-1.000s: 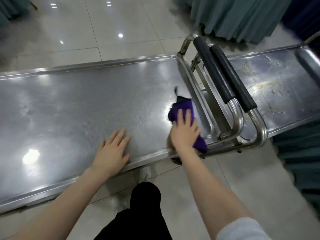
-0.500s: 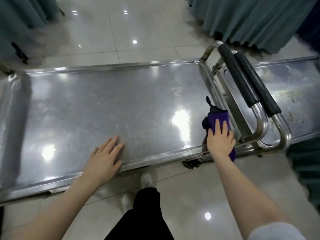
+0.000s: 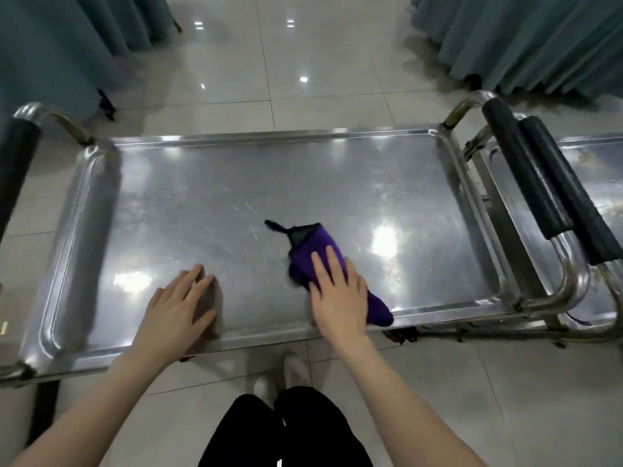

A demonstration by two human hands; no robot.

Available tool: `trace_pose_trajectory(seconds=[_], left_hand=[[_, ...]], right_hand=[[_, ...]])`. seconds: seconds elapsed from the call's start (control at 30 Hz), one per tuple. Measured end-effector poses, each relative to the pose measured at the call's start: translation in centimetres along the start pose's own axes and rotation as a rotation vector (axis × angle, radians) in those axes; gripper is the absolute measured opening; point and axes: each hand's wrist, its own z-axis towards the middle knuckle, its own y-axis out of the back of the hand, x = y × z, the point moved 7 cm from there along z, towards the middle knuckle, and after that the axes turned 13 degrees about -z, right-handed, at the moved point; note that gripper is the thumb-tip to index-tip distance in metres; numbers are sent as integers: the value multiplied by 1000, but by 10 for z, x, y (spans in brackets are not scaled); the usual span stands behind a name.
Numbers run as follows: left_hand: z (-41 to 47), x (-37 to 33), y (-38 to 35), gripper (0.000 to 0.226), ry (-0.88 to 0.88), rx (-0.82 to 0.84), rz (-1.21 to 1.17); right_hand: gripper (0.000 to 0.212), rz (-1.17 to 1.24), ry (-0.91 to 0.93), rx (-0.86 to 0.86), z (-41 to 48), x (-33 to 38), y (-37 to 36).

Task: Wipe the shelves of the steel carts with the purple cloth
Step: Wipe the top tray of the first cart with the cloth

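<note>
The top shelf of a steel cart (image 3: pixel 236 183) fills the middle of the head view, shiny and scratched. A purple cloth (image 3: pixel 312 254) with a black corner lies on it near the front edge, right of centre. My right hand (image 3: pixel 337 291) presses flat on the cloth with straight fingers. My left hand (image 3: pixel 178 308) rests flat on the bare steel by the front rim, to the left of the cloth. A second steel cart (image 3: pixel 600 197) stands against the right end, its shelf spotted with stains.
Black padded handles (image 3: pixel 539 183) of the two carts meet at the right. Another black handle (image 3: pixel 17 163) stands at the left end. Teal curtains (image 3: pixel 522 38) hang at the back right and back left. My legs and shoes show below the front rim on the tiled floor.
My right hand has slid the cloth left from the shelf's right end toward the middle. The view has shifted so the whole shelf shows. My left hand stays flat near the front rim.
</note>
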Motion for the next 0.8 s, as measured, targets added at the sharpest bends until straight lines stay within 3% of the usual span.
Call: trace_pose_trajectory(seconds=[0.13, 0.23, 0.3, 0.43, 0.5, 0.57, 0.63, 0.7, 0.8], left_hand=[[-1, 10, 3, 68, 15, -2, -25], [-4, 19, 4, 68, -34, 9, -46], [-4, 28, 6, 68, -81, 26, -37], [4, 56, 22, 68, -114, 14, -17], [13, 78, 35, 69, -74, -1, -31], [21, 103, 46, 71, -9, 7, -13], [26, 122, 55, 71, 15, 27, -4], [26, 134, 60, 73, -15, 60, -26], [19, 148, 64, 77, -55, 121, -24]], right_hand=[[57, 10, -533, 99, 26, -116, -4], [58, 9, -660, 143, 35, -81, -5], [59, 28, -518, 101, 37, -6, -2], [60, 25, -11, 7, 21, 166, 4], [60, 16, 145, 28, 19, 198, 1], [59, -8, 134, -16, 24, 179, 2], [56, -42, -70, -42, 34, 124, 2], [54, -52, -385, -21, 46, 52, 1], [56, 19, -753, 122, 61, -16, -3]])
